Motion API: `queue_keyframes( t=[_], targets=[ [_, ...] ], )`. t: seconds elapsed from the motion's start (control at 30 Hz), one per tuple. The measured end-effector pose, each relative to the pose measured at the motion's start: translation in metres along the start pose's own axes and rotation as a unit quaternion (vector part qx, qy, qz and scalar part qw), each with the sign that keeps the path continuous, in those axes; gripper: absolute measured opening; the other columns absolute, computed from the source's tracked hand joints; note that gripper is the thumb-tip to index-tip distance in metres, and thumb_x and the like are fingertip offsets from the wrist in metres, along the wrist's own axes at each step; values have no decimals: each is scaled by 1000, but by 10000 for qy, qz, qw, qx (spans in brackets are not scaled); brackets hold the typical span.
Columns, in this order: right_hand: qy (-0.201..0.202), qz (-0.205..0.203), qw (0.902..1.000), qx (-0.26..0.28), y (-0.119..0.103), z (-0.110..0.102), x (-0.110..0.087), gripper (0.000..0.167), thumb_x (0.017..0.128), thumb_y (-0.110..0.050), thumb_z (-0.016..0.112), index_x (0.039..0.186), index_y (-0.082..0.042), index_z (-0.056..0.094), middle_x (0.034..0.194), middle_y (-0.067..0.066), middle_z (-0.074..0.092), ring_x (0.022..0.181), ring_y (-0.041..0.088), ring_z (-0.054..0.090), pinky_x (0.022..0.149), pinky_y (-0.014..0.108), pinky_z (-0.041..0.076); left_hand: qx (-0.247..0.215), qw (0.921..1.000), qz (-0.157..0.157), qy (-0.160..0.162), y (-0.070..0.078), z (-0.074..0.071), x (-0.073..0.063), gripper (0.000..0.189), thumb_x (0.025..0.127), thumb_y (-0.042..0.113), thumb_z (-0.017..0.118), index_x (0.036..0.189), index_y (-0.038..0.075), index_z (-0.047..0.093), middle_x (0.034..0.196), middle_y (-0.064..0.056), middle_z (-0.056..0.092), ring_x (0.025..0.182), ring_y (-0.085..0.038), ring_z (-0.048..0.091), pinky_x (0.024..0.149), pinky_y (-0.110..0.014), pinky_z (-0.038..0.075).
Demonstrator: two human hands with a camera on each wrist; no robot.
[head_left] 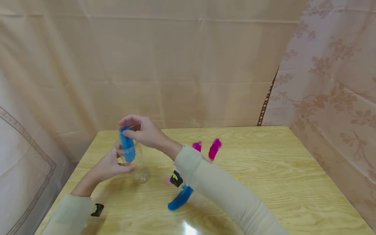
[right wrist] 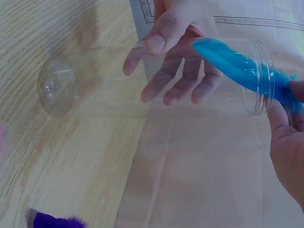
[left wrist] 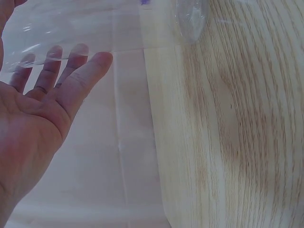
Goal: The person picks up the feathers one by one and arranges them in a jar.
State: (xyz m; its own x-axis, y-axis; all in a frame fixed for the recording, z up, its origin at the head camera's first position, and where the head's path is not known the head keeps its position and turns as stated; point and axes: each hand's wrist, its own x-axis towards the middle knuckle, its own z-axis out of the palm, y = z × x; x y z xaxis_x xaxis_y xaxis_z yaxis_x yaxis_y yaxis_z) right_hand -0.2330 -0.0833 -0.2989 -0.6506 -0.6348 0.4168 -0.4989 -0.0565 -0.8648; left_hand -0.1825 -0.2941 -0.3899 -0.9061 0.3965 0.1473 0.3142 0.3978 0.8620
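Observation:
My left hand [head_left: 117,163] holds a clear plastic jar [head_left: 140,171] tilted above the table, thumb on one side and fingers on the other. In the right wrist view the left hand [right wrist: 166,66] shows through the jar [right wrist: 95,80]. My right hand [head_left: 126,129] pinches a blue feather [head_left: 127,147] at the jar's mouth. Most of the blue feather [right wrist: 232,64] lies inside the jar, its end held by the right hand [right wrist: 285,97]. The left wrist view shows the left hand [left wrist: 57,71] against the jar wall [left wrist: 190,19].
On the wooden table [head_left: 264,163] lie a second blue feather [head_left: 180,198] and two pink feathers [head_left: 214,148] beyond my right forearm. A purple feather [right wrist: 52,221] lies near the jar's base. Curtains hang close behind and to the right.

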Motion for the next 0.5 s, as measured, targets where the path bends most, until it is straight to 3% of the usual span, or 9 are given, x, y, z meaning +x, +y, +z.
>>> queue_keyframes(
  t=[0.13,0.27,0.5],
  targets=[
    [-82,-82,9999,25,-3,-2,1,25,98,1,64,123,0,63,113,11,71,99,15,67,89,21,53,-83,10000,37,29,4,0,1,81,84,5,82,144,9,28,139,-20,39,120,-45,44,78,-39,61],
    [-74,-198,9998,-40,-3,-3,1,26,97,6,62,123,1,62,117,13,71,105,12,66,93,20,51,-180,9998,8,37,5,0,2,70,85,5,82,134,6,33,137,-21,37,121,-47,45,80,-37,60],
    [78,-255,9996,-74,0,-3,1,27,97,8,61,123,3,63,123,15,69,108,7,64,92,20,52,-86,9999,-28,90,6,-3,-1,73,85,5,82,136,7,30,137,-22,40,124,-51,49,84,-34,59]
  ],
)
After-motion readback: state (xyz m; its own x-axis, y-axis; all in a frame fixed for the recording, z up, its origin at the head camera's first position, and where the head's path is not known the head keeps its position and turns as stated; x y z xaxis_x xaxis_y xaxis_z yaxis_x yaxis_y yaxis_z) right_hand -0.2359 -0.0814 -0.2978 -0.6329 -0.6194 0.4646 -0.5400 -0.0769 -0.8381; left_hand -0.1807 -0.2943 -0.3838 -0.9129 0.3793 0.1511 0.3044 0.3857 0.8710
